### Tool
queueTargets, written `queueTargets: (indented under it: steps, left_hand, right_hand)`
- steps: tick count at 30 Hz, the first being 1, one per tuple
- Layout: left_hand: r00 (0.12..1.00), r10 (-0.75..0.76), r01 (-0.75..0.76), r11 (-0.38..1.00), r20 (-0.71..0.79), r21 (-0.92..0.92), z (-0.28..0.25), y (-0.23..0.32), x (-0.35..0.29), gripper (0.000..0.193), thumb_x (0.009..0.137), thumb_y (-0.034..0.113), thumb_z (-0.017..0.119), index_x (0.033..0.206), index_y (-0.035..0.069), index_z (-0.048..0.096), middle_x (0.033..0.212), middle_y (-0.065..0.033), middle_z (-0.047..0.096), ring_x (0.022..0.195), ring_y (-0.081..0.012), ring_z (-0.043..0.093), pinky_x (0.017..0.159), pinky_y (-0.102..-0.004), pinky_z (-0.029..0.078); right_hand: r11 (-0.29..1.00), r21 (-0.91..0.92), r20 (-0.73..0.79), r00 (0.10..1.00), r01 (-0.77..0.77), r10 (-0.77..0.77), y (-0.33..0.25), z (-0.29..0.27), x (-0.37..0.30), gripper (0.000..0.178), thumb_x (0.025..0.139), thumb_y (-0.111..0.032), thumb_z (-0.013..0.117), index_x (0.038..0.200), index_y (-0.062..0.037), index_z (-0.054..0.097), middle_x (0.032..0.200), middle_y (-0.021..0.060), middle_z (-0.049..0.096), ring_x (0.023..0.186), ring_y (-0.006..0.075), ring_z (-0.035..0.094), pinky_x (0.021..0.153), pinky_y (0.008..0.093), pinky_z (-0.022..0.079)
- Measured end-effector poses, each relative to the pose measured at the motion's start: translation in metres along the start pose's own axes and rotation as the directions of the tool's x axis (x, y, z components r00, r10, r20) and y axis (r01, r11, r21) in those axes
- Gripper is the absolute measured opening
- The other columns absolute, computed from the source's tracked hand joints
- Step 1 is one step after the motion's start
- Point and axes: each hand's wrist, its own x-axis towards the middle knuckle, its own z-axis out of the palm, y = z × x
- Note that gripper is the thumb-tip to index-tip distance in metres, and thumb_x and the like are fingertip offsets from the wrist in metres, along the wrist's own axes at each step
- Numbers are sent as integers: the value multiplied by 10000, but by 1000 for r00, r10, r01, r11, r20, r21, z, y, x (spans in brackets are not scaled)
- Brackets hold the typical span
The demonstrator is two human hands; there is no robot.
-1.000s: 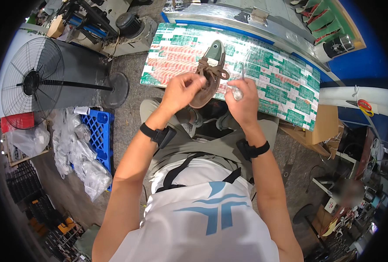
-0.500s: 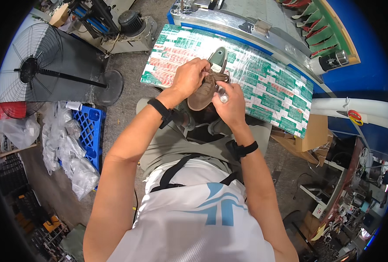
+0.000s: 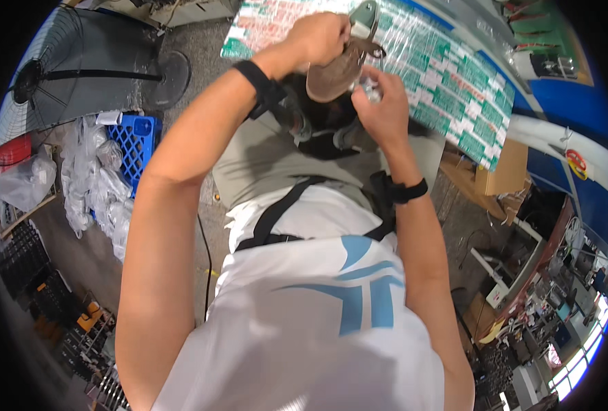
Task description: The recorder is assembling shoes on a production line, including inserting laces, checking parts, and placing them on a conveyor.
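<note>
A brown lace-up shoe [image 3: 336,74] with a green insole points its toe toward me at the near edge of the covered table. My left hand [image 3: 315,40] is closed on the shoe's left side, near the opening and laces; its fingertips are partly hidden. Just right of the toe is my right hand [image 3: 384,104], its thumb and fingers curled round a small shiny silvery object [image 3: 370,89]. The object's kind cannot be made out. A lace loop sticks out on the right of the shoe, above that hand.
The table top [image 3: 448,85] wears green-and-white printed wrap under clear film. At left stand a black floor fan [image 3: 33,79] and a blue plastic crate [image 3: 136,147] beside clear plastic bags [image 3: 88,181]. Red-and-yellow scissors [image 3: 576,164] hang at right, above a cardboard box [image 3: 502,171].
The view has tipped down, so the table, shoe and hands sit higher in it. My right hand has drawn away from the laces toward me, while my left stays at the shoe.
</note>
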Motion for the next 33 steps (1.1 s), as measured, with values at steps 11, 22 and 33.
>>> queueTargets:
  steps: [11, 22, 33]
  left_hand:
    - [949, 258, -198, 40, -181, -979, -123, 72, -3, 242, 1134, 238, 667, 1259, 35, 712, 1084, -31, 770, 835, -86, 731, 751, -259, 615]
    - [976, -143, 70, 921, -166, -382, 21, -6, -34, 239, 894, -54, 780, 1100, 63, 743, 1058, -79, 659, 898, -235, 663, 831, -366, 565]
    - [999, -15, 29, 948, 45, -317, 0, 6, -27, 54, 909, 52, 732, 955, 47, 703, 835, -109, 702, 780, -268, 693, 726, -400, 534]
  right_hand:
    - [989, 6, -1, 989, -150, 150, 16, 5, -18, 439, 861, -213, 819, 1270, -65, 763, 1051, 141, 679, 1024, 324, 683, 925, 426, 561]
    - [926, 252, 127, 958, -281, 256, 5, -10, -31, 370, 890, -133, 766, 1248, -41, 765, 1037, 115, 698, 983, 266, 683, 941, 379, 539]
    - [925, 329, 107, 981, -191, 164, -12, 2, 18, 309, 929, -101, 729, 1229, -42, 778, 1087, 104, 728, 993, 228, 690, 947, 341, 540]
